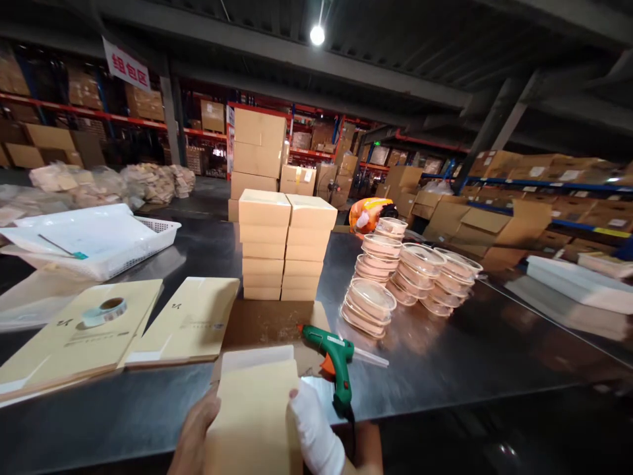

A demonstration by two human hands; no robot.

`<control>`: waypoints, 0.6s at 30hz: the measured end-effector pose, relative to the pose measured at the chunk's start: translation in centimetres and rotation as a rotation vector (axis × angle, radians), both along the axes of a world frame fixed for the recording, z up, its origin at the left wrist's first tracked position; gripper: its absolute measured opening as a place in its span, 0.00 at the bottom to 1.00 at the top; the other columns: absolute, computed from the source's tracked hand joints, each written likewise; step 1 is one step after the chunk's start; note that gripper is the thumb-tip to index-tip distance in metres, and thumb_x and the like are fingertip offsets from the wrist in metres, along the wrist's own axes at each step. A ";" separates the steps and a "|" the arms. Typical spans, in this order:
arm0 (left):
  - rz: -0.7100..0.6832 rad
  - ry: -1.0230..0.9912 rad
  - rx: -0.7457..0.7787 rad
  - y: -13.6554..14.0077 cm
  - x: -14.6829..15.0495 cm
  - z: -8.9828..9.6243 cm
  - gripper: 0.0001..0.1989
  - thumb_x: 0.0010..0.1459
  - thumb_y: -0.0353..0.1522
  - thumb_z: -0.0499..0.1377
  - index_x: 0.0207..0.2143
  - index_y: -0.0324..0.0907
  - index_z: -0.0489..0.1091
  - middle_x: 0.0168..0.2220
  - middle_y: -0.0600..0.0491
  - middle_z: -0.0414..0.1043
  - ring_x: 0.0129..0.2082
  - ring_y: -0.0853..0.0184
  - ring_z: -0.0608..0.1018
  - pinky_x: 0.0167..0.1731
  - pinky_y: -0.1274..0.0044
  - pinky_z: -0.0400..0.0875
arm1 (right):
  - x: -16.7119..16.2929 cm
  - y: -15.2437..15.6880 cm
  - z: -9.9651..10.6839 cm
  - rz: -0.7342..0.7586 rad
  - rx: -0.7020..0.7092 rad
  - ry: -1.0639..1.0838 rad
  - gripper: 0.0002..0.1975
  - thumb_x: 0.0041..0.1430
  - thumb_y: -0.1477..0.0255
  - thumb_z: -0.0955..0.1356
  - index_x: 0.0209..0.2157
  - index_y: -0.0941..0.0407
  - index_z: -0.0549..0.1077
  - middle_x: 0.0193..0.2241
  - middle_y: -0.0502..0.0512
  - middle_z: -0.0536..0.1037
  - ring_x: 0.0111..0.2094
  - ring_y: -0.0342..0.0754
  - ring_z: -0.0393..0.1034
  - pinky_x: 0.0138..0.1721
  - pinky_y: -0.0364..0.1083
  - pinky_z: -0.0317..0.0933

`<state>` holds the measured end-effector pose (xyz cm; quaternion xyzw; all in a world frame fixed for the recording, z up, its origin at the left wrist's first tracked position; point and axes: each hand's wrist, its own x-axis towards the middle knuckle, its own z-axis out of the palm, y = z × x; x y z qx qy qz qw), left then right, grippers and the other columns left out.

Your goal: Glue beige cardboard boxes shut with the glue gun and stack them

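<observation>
Between my two hands is a cream cardboard box [252,415] with a pale flap at its far end. My left hand [198,425] grips its left side. On the right side, my right hand [316,429], in a white covering with a bare thumb tip, presses against the box; its other fingers are hidden. Just beyond the right hand a green hot glue gun [336,359] lies with its orange nozzle pointing left and a clear glue stick out of its back. Under the gun's nozzle is a brown cardboard sheet [267,323].
Two stacks of cream boxes [262,231] stand straight ahead. Right of them are stacked round clear-lidded containers [368,303]. Leftward lie piles of flat printed sheets [190,316], a tape roll [105,311] and a white basket [143,251]. A person in an orange vest [368,212] bends behind the table.
</observation>
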<state>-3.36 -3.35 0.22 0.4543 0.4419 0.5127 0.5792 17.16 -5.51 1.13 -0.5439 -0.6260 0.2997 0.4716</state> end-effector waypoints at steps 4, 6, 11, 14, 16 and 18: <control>0.200 -0.117 -0.082 0.2 -0.2 -0.8 0.23 0.41 0.47 0.67 0.40 0.49 0.73 0.45 0.52 0.79 0.47 0.48 0.80 0.45 0.63 0.78 | 3.4 1.5 0.2 -0.435 -0.027 -0.133 0.19 0.58 0.57 0.63 0.39 0.57 0.72 0.48 0.73 0.74 0.56 0.69 0.65 0.59 0.69 0.58; 0.143 0.063 -0.025 0.2 -1.1 -1.8 0.24 0.42 0.55 0.65 0.34 0.47 0.78 0.41 0.49 0.79 0.50 0.45 0.78 0.50 0.60 0.74 | 6.8 2.2 0.3 -0.607 -0.158 -0.233 0.21 0.49 0.66 0.68 0.45 0.60 0.71 0.53 0.77 0.71 0.61 0.75 0.59 0.61 0.73 0.49; -0.047 0.344 0.233 -0.3 -3.3 -3.6 0.38 0.39 0.68 0.57 0.34 0.48 0.83 0.37 0.45 0.78 0.46 0.44 0.78 0.54 0.54 0.71 | 11.2 3.2 1.0 -0.527 -0.259 -0.169 0.38 0.46 0.71 0.67 0.61 0.57 0.60 0.45 0.64 0.80 0.46 0.60 0.76 0.49 0.56 0.69; 0.094 0.442 0.310 -0.8 -3.5 -3.6 0.29 0.40 0.61 0.66 0.34 0.49 0.82 0.39 0.45 0.79 0.49 0.44 0.77 0.55 0.56 0.70 | 9.2 1.2 0.9 -0.408 -0.188 0.068 0.33 0.51 0.65 0.65 0.60 0.55 0.62 0.30 0.54 0.79 0.30 0.54 0.76 0.33 0.50 0.71; 0.185 0.478 0.349 -1.2 -3.4 -3.2 0.24 0.46 0.58 0.64 0.33 0.50 0.82 0.40 0.45 0.78 0.50 0.45 0.77 0.54 0.57 0.71 | 7.3 -1.0 0.4 -0.196 -0.185 0.257 0.23 0.57 0.57 0.63 0.50 0.53 0.72 0.20 0.51 0.74 0.21 0.53 0.70 0.25 0.50 0.68; 0.221 0.493 0.396 -1.3 -3.1 -2.4 0.21 0.48 0.56 0.64 0.33 0.50 0.81 0.42 0.45 0.77 0.50 0.46 0.77 0.52 0.58 0.72 | 5.7 -3.0 -0.1 -0.007 -0.185 0.332 0.23 0.61 0.51 0.61 0.42 0.52 0.76 0.22 0.54 0.75 0.22 0.52 0.71 0.25 0.51 0.69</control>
